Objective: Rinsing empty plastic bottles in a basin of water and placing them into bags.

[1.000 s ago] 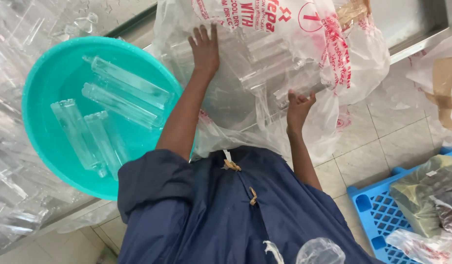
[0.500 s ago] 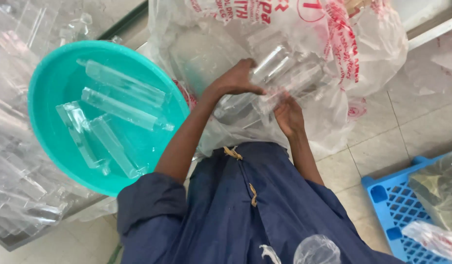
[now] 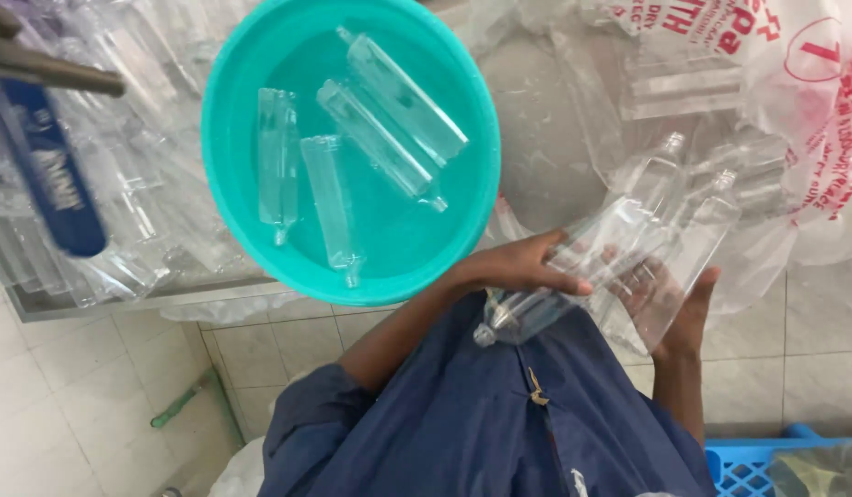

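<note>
My left hand point(image 3: 518, 271) and my right hand point(image 3: 672, 308) together grip a bunch of clear plastic bottles point(image 3: 628, 235) just above my lap, necks pointing different ways. The left hand lies over the bunch and the right hand cups it from below. A large clear plastic bag with red print point(image 3: 794, 101) lies open behind the bottles, with more clear bottles inside. A round teal basin point(image 3: 232, 184) to the left of my left hand holds several clear bottles point(image 3: 389, 124) lying flat.
A heap of clear bottles point(image 3: 140, 239) fills a metal-edged tray at the left, with a blue flat handle point(image 3: 48, 175) and a metal rod point(image 3: 48, 69) over it. A blue crate point(image 3: 748, 465) stands at bottom right. A green stick point(image 3: 182, 405) lies on the tiled floor.
Both hands have come out of the bag toward my body with a bunch of bottles. The view has swung so that the basin sits nearer the middle.
</note>
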